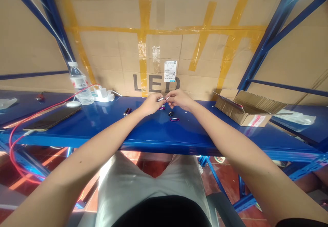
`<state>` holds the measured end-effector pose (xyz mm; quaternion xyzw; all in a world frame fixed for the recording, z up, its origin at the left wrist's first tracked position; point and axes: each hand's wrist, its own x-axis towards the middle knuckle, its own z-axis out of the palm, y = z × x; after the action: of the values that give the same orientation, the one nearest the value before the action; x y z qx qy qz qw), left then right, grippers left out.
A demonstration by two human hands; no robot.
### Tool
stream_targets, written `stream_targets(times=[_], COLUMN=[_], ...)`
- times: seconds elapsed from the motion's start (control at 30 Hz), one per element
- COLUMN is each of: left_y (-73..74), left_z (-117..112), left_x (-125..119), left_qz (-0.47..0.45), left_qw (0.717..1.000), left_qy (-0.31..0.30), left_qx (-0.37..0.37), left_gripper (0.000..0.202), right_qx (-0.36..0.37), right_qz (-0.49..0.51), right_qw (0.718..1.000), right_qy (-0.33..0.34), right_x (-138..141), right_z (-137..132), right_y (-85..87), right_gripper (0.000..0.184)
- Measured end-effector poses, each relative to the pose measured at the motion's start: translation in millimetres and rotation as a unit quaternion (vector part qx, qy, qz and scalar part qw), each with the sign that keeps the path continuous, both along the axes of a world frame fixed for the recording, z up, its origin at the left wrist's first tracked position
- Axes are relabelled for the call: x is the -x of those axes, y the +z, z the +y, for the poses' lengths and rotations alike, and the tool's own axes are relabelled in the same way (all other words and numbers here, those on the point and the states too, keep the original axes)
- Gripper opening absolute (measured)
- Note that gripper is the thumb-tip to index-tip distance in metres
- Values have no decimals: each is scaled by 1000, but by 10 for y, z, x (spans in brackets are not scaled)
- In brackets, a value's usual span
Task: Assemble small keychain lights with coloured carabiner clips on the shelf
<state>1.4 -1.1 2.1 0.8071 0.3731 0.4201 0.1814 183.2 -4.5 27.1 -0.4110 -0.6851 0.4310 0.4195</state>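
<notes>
My left hand (151, 104) is closed on a small silvery cylinder (160, 99) just above the blue shelf. Fingertips of my right hand (180, 100) meet it there, pinched around something small and thin that I cannot make out. A small black piece (171, 113) lies beneath my right hand. Nearer to me rests a purple carabiner (174, 119). Several shiny pink and purple pieces (162, 107) lie under my fingers, partly covered. Left of my left hand, two small dark cylinders (127, 111) lie side by side.
An open cardboard box (246, 112) stands at the right. On the left are a phone (52, 118) with a red cable, a water bottle (81, 85) and a white power strip (104, 96). A large taped cardboard sheet (115, 56) closes off the back of the blue shelf (151, 131).
</notes>
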Motion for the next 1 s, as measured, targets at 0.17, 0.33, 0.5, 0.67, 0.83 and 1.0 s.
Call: stream_targets(times=[0.17, 0.33, 0.5, 0.67, 0.83, 1.0], left_y=[-16, 3, 35, 34, 30, 50], left_z=[26, 32, 39, 53, 31, 4], left_x=[-8, -10, 18, 38, 45, 70], left_qz=[-17, -54, -59, -25, -37, -7], left_qw=[999, 998, 996, 998, 998, 999], left_qy=[-2, 26, -21, -33, -41, -24], left_qx=[31, -7, -62, -46, -23, -30], left_gripper=[27, 25, 16, 11, 10, 12], right_qx=[67, 75, 136, 215, 190, 149], right_qz=[88, 47, 84, 87, 44, -12], right_qw=[994, 996, 986, 965, 970, 983], right_qy=[-4, -24, 37, 122, 144, 110], right_x=[90, 143, 123, 14, -65, -36], right_z=[-17, -75, -119, -129, -125, -127], right_y=[-36, -30, 19, 96, 110, 97], right_gripper=[21, 21, 21, 15, 7, 16])
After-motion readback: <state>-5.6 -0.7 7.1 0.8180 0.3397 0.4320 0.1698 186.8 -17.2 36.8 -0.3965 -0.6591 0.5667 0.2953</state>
